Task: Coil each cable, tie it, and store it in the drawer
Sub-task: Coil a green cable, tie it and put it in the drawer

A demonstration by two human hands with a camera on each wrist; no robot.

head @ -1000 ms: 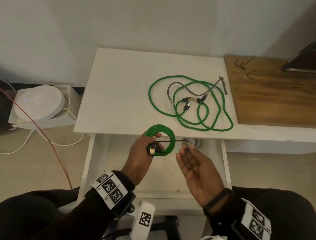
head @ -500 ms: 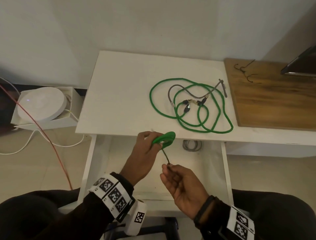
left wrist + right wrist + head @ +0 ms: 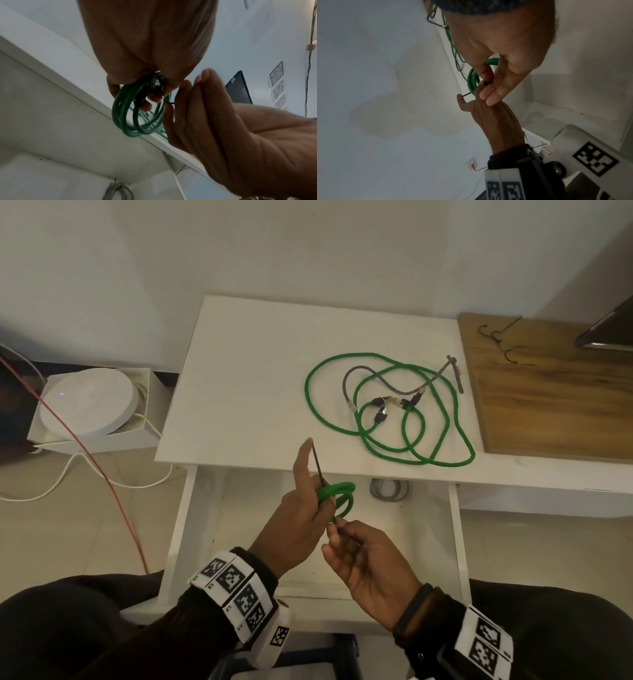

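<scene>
Head view, far left: we see a white round device (image 3: 87,402) in its box on the floor, a red wire (image 3: 102,474) running past it.
Left hand (image 3: 301,525): we grip the coiled green cable (image 3: 337,498) over the open drawer (image 3: 191,525), forefinger straight up along a dark tie (image 3: 318,462).
Right hand (image 3: 370,566): we pinch the tie's lower end, other fingers loosely curled.
Drawer back: a grey coil (image 3: 388,489), partly hidden under the tabletop edge.
Table (image 3: 246,378): loose green cable (image 3: 442,419) tangled with a grey cable (image 3: 394,381).
Right: wooden board (image 3: 555,405).
</scene>
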